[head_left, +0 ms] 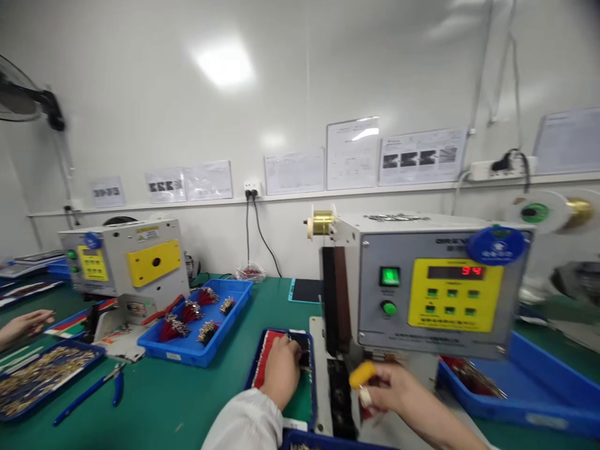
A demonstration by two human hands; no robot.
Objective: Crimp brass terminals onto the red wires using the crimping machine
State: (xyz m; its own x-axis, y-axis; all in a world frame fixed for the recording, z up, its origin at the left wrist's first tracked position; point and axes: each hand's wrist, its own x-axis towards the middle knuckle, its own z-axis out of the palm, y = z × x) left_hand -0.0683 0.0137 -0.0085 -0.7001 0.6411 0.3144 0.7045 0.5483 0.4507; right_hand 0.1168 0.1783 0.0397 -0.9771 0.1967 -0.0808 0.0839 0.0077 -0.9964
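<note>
My left hand is curled over a narrow blue tray lined with red, black and green. Its fingertips are pinched near the tray's black strip, and what they hold is too small to make out. My right hand is at the front of a grey crimping-type machine, below its yellow panel. A yellow finger cot covers one finger and a pale one is on another. These fingers are pressed together; a bit of red shows beneath them, too blurred to name.
At left are another machine, a blue bin of red wire bundles, blue-handled pliers and a tray of brass-coloured pieces. A co-worker's hand is at far left. A larger blue bin stands right.
</note>
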